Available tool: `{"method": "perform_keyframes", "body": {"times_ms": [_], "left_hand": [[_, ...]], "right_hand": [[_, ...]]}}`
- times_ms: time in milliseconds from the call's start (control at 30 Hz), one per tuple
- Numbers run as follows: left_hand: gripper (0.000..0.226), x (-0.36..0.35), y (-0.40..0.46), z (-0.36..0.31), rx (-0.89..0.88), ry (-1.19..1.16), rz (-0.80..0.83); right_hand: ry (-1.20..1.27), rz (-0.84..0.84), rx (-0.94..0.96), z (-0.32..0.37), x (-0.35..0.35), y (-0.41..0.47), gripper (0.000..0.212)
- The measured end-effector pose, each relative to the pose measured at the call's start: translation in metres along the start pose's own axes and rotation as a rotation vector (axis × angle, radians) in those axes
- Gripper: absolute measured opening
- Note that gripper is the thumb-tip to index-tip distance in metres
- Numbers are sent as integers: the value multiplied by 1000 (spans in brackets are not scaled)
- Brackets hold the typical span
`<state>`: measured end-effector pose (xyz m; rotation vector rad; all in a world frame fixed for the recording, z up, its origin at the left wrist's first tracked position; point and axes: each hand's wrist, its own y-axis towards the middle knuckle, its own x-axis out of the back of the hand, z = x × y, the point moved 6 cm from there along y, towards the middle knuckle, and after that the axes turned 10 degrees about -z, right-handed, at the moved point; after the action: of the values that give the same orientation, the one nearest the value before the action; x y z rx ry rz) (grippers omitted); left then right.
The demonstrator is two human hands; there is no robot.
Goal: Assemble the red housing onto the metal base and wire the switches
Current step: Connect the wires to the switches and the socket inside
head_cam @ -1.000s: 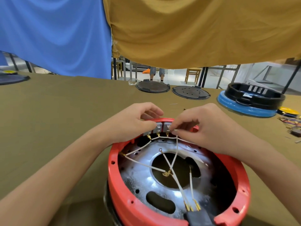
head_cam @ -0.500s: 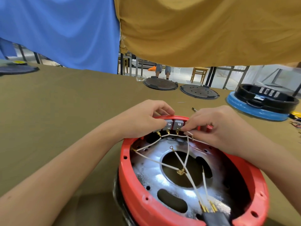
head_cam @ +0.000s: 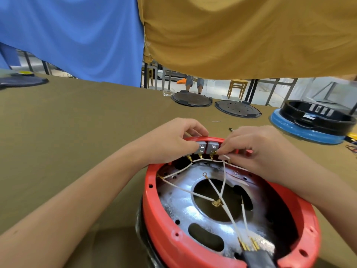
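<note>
Wiring step under way: red round plastic housing (head_cam: 228, 242) seated over shiny metal base (head_cam: 185, 207). Left hand (head_cam: 170, 140) pinching grey switch blocks (head_cam: 206, 147) at housing's far rim; right hand (head_cam: 257, 147) pinching brass terminal of thin white wire (head_cam: 225, 171) beside them. Best pushed straight on, switch braced, wire unkinked.

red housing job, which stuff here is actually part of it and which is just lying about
In the job:
red housing
metal base
grey switches
white wires
left hand
right hand

Lying about:
two dark round plates
black and blue housing
</note>
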<state>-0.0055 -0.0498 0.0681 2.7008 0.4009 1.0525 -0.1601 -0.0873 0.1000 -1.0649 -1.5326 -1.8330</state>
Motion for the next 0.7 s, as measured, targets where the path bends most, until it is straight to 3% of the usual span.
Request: {"method": "perform_keyframes", "body": {"times_ms": [367, 700], "left_hand": [[31, 1, 0, -1, 1, 23, -1], [31, 1, 0, -1, 8, 18, -1]], "right_hand": [[7, 54, -121, -6, -2, 1, 5], [21, 22, -73, -2, 0, 2, 8]]}}
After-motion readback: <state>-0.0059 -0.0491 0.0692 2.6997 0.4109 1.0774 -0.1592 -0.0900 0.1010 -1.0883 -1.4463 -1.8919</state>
